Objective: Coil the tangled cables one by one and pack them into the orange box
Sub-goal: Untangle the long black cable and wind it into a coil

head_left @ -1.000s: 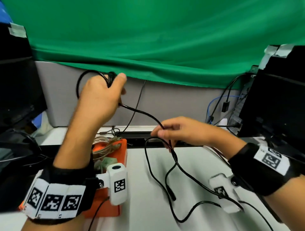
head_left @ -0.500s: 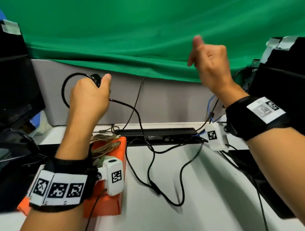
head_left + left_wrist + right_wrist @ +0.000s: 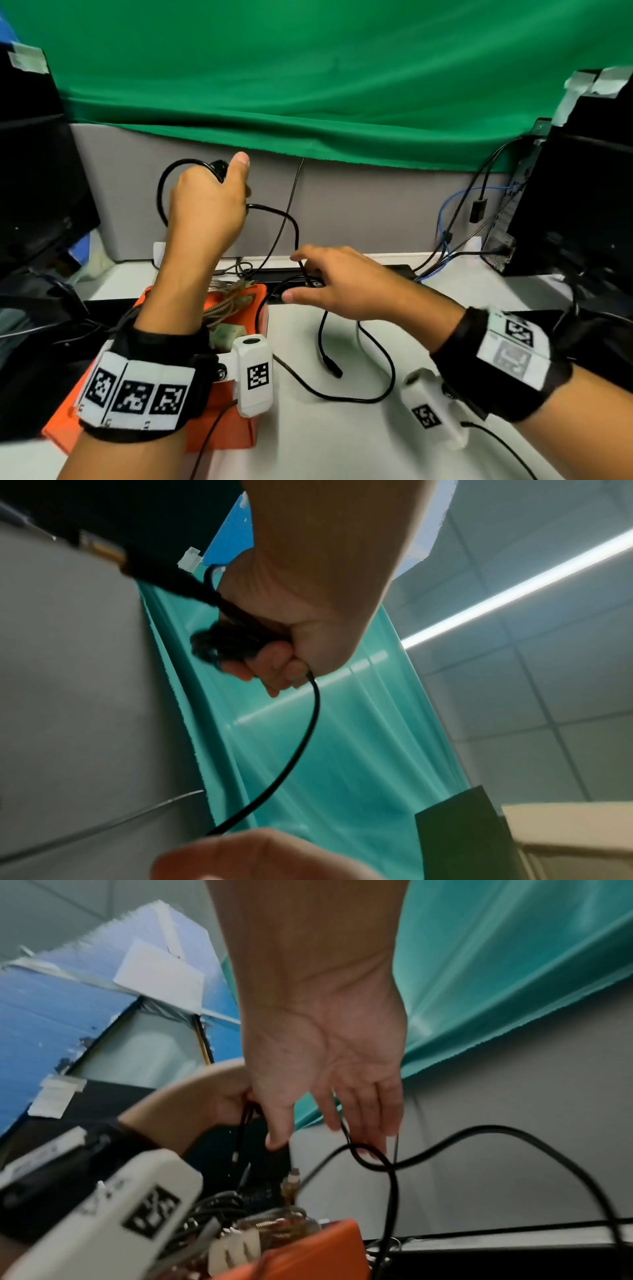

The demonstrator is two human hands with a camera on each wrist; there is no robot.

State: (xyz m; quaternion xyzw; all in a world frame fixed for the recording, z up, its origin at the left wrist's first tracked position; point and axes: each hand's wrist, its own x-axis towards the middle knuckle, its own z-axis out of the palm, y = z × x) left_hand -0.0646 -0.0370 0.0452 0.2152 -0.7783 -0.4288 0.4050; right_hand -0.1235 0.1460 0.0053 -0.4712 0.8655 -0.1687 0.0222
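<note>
No legible txt; only square b/w code tags on wristbands [image 3: 137, 394].

The thin black cable [image 3: 291, 226] has one loop up at 11 o'clock, then drops to the white table, where the rest lies loose with its plug end free. The orange box [image 3: 236, 425] (open top) sits at 8 o'clock, with a brown braided cable [image 3: 222, 305] coiled inside.

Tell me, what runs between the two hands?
In the head view, a black cable arcs from the raised left hand down to the right hand, whose straight fingers touch it.
</note>
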